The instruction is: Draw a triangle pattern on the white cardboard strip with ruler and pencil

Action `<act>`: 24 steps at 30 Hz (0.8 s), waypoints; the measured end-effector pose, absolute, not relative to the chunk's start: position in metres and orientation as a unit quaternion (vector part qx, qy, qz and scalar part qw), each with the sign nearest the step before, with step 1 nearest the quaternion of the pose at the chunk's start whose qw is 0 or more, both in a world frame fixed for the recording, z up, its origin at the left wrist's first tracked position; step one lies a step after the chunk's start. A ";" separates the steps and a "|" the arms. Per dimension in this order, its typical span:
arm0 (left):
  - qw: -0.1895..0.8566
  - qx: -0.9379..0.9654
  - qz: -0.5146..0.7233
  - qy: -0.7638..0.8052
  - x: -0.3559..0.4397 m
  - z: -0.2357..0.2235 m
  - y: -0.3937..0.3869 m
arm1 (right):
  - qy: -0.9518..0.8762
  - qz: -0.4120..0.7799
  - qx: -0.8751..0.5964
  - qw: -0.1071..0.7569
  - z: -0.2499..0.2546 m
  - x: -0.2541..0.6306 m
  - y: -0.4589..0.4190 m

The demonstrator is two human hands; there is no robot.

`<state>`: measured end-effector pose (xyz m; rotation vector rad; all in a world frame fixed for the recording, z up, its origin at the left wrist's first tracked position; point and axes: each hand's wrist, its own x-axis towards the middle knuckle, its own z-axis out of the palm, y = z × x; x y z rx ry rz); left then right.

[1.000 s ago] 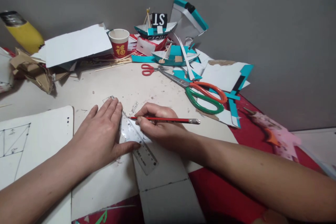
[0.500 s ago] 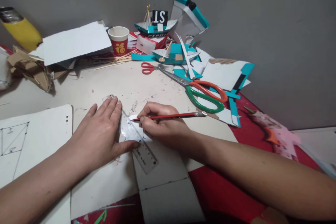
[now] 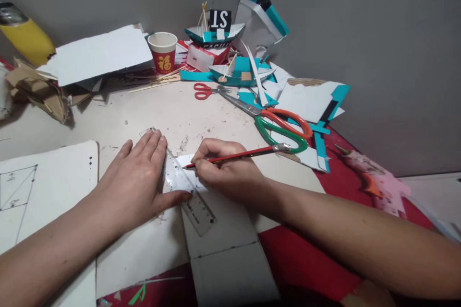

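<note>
My left hand (image 3: 141,172) lies flat with fingers stretched out, pressing a clear plastic ruler (image 3: 200,212) down; its thumb rests across the ruler. Under the ruler is a small white piece of card (image 3: 185,159), partly covered by both hands. Pinched in my right hand (image 3: 230,165) is a red and black pencil (image 3: 245,154). Its tip meets the card beside the ruler's upper edge. A longer white card strip (image 3: 230,273) with a dark line drawn across it runs toward me beneath the ruler.
Large scissors (image 3: 257,111) and small red scissors (image 3: 203,91) lie beyond my hands. Behind them stand two card boats (image 3: 212,38), a paper cup (image 3: 163,50) and thin sticks (image 3: 154,82). An open notebook (image 3: 68,172) with a drawn figure is at left; card scraps (image 3: 306,100) lie right.
The pencil tip has slid a short way toward me along the ruler's edge, and the pencil's back end has tilted up. My left hand and the ruler keep their place.
</note>
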<state>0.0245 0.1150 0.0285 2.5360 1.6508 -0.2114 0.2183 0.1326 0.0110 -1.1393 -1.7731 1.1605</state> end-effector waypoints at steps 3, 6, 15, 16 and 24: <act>0.048 0.834 -0.077 0.545 0.025 0.029 0.115 | -0.684 0.450 -0.448 0.359 0.011 0.218 0.132; 0.048 0.835 -0.077 0.543 0.025 0.029 0.115 | -0.682 0.452 -0.452 0.357 0.011 0.218 0.132; 0.045 0.838 -0.070 0.539 0.023 0.026 0.115 | -0.669 0.467 -0.462 0.348 0.014 0.218 0.132; 0.044 0.839 -0.068 0.539 0.023 0.025 0.115 | -0.669 0.466 -0.467 0.343 0.014 0.218 0.132; 0.027 0.845 -0.069 0.530 0.022 0.025 0.116 | -0.673 0.471 -0.470 0.324 0.021 0.220 0.133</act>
